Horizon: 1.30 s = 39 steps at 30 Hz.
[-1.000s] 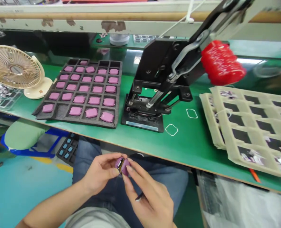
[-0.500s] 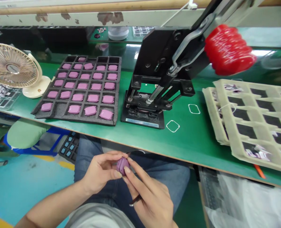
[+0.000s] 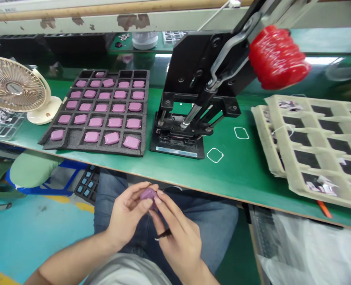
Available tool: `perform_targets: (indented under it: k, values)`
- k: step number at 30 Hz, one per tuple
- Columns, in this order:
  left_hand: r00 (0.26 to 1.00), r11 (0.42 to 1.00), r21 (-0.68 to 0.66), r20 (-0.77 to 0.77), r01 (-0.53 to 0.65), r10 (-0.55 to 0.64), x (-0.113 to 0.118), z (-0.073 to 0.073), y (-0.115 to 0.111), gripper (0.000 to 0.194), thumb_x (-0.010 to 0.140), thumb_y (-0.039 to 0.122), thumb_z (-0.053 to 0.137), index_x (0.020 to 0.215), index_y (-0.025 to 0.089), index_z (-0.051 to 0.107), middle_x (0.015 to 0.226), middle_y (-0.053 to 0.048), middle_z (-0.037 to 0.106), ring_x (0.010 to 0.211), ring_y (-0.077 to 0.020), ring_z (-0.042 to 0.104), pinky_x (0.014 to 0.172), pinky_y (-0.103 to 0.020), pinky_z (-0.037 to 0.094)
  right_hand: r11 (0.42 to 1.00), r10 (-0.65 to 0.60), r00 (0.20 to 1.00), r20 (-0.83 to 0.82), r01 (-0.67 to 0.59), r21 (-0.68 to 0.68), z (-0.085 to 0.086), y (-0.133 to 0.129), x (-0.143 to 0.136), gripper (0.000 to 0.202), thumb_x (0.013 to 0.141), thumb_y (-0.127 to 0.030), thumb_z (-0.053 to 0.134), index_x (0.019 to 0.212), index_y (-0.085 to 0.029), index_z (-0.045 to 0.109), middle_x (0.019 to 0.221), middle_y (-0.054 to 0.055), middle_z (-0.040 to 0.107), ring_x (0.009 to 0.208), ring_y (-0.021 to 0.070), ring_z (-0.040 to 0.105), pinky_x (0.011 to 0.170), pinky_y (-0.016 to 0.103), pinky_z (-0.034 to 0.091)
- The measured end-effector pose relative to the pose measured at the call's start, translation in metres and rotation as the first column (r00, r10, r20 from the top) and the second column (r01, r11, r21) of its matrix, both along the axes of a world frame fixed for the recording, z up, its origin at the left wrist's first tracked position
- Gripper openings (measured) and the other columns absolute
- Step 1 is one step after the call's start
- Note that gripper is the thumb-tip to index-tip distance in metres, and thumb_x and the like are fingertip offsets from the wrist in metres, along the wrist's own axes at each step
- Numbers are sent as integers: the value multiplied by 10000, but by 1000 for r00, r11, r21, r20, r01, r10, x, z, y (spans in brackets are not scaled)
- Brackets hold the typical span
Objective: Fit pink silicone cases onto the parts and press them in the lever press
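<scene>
Below the desk (image 3: 175, 174) edge, over the lap: purple piece (image 3: 148, 194) pinched from both sides.
Left hand (image 3: 128, 213) and right hand (image 3: 178, 237) each close their fingertip grip on it; right also holds tweezers (image 3: 162, 234).

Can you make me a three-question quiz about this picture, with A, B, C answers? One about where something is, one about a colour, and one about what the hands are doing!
1. Where is the small fan?
A. At the table's left end
B. On the floor
C. Behind the press

2. What colour is the press handle grip?
A. Blue
B. Red
C. Yellow

3. What are the hands doing?
A. Resting flat on the table
B. Pulling the handle
C. Holding one purple piece together

Answers:
1. A, it stands left of the black tray.
2. B, the grip is bright red.
3. C, the left hand and right hand pinch the purple piece over the lap.
</scene>
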<state>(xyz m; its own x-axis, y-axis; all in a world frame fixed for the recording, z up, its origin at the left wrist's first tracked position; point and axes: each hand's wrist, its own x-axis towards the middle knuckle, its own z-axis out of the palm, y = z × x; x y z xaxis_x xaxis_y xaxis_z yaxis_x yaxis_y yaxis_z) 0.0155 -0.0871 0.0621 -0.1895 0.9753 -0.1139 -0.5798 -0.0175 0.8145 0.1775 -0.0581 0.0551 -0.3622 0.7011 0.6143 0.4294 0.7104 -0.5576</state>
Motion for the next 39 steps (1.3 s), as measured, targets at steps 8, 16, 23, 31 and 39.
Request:
perform_targets:
  k: [8, 16, 23, 31, 39]
  values:
    - [967, 993, 45, 227, 106, -114, -3, 1, 5, 226, 1026, 257, 812, 1246, 232, 769, 1159, -96, 765, 1320, -291, 663, 1112, -344, 582, 907, 203, 978, -49, -207, -367, 12, 12, -1, 157, 1091, -246, 607, 1245, -242, 639, 906, 2, 639, 721, 110, 628, 627, 226, 489]
    - [984, 982, 81, 49, 168, -173, -5, -12, 2, 323, 1068, 283, 772, 1386, 309, 719, 1293, -98, 732, 1285, -238, 685, 1113, -305, 566, 682, 119, 915, -387, -358, -638, -1, 11, -4, 298, 1111, -378, 599, 903, -166, 620, 751, 5, 559, 664, 103, 494, 621, 244, 380]
    - [624, 833, 371, -781, 411, 39, -44, -6, 22, 424, 1008, 94, 772, 1379, 298, 741, 1237, -89, 725, 1193, -229, 706, 1076, -343, 588, -296, -420, 657, -626, -751, -590, 8, 9, 0, 566, 864, -638, 867, 875, -161, 561, 582, -117, 271, 450, 22, 98, 430, 199, 101]
    - [632, 888, 256, -773, 382, -49, -38, -8, 12, 215, 1073, 116, 672, 1218, 254, 748, 1167, -41, 744, 1078, -176, 732, 982, -261, 594, 226, -62, 930, -363, -341, -912, 7, 4, 12, 707, 1042, -806, 509, 726, -175, 520, 609, -23, 407, 538, 91, 348, 522, 249, 282]
    - [643, 912, 15, -714, 410, -277, -37, -29, -1, 132, 1081, 368, 722, 1090, 265, 804, 1046, -29, 740, 935, -168, 725, 836, -199, 571, 613, -671, 601, 435, 779, -132, 89, 119, 190, 357, 1007, -474, 591, 1012, -164, 767, 988, 139, 768, 920, 291, 686, 822, 374, 447]
